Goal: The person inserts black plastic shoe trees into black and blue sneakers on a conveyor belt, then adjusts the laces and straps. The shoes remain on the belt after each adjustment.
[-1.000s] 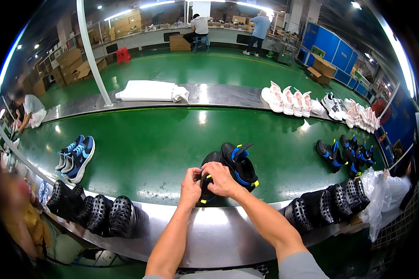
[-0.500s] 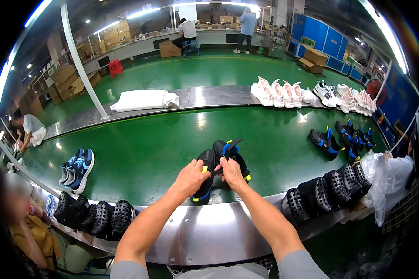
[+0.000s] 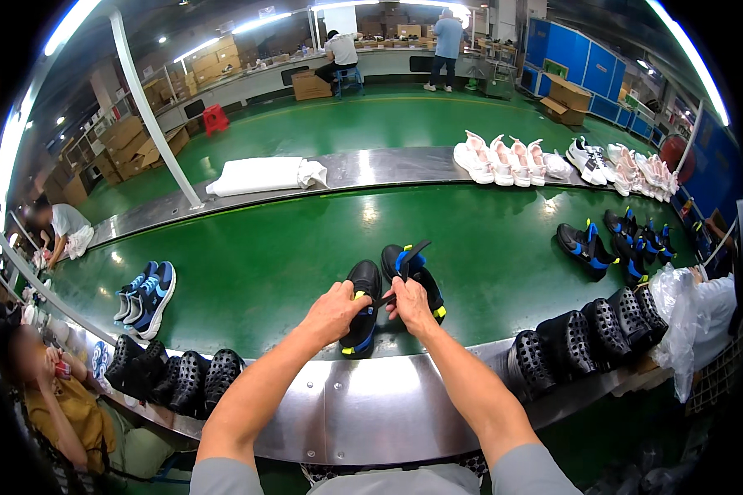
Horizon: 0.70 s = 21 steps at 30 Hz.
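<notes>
Head view shows both hands on a black shoe (image 3: pixel 362 318) with yellow and blue parts, which lies on the green belt (image 3: pixel 289 256) close to its steel edge (image 3: pixel 388 396). A second shoe (image 3: pixel 413 276) of the same kind lies just beside it, on the right.

What could go wrong: the near shoe sits very close to the edge, so a strong pull toward the person could drag it off the belt onto the steel. The second shoe touches or almost touches the first (I cannot tell which), so a wide move of the right hand could knock it aside.

The left hand (image 3: pixel 334 312) is closed over the left side of the shoe, fingers curled around its upper. The right hand (image 3: pixel 410 304) is also closed, pinching something thin at the opening, maybe a lace or the tongue; which one is too small to tell. Rows of black clogs (image 3: pixel 590 334) stand along the edge on both sides.
</notes>
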Tool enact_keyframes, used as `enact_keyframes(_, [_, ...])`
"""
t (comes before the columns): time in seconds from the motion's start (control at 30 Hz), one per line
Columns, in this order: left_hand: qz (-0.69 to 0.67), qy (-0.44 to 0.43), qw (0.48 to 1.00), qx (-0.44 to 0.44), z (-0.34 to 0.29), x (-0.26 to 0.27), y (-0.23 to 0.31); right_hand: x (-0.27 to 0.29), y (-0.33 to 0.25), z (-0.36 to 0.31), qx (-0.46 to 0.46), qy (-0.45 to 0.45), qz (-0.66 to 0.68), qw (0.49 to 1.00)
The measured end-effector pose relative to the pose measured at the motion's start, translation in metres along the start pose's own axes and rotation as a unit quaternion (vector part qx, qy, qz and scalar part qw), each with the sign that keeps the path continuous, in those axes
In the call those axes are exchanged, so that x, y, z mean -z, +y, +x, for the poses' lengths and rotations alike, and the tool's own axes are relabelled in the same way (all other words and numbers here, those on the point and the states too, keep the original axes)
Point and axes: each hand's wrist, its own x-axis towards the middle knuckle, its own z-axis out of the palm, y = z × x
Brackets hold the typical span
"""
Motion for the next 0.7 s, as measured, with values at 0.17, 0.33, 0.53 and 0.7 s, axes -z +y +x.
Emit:
enact_keyframes(0.17, [0.108, -0.062, 0.992, -0.014, 0.005, 0.005, 0.010, 0.000, 0.001, 0.004, -0.007, -0.013, -0.030, 0.999])
enact_keyframes(0.33, [0.187, -0.118, 0.975, -0.028, 0.000, 0.009, 0.020, 0.000, 0.001, 0.003, 0.011, -0.032, 0.019, 0.999])
enact_keyframes(0.53, [0.058, -0.191, 0.976, 0.081, -0.002, 0.038, 0.041, 0.004, -0.012, 0.002, 0.008, -0.088, 0.145, 0.986])
enact_keyframes(0.7, [0.008, 0.018, 0.965, 0.261, -0.003, 0.015, 0.022, 0.009, -0.020, 0.001, 0.024, -0.104, 0.098, 0.989])
